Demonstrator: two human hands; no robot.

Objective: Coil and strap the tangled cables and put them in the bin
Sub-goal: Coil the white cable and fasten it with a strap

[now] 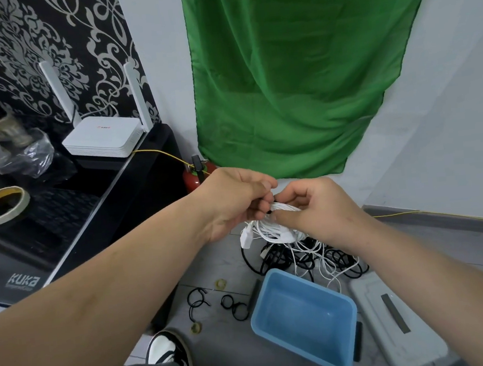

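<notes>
Pinching: my left hand (236,200) and my right hand (318,208) both curl their fingers round the white cable coil (270,228), held up above the floor (233,338).
Black piece (269,209): small, between my fingertips on the coil; I cannot tell what it is.
Black cables (299,259): tangled on the floor, just beyond the bin's far rim.
Bin (304,317): blue, on the floor below my right forearm.
Loops (198,300): 2, black, left of the bin.

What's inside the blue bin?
Nothing visible: the blue bin has a bare bottom. Its near inner wall is hidden by the rim. Black cables lie outside, behind it.
</notes>
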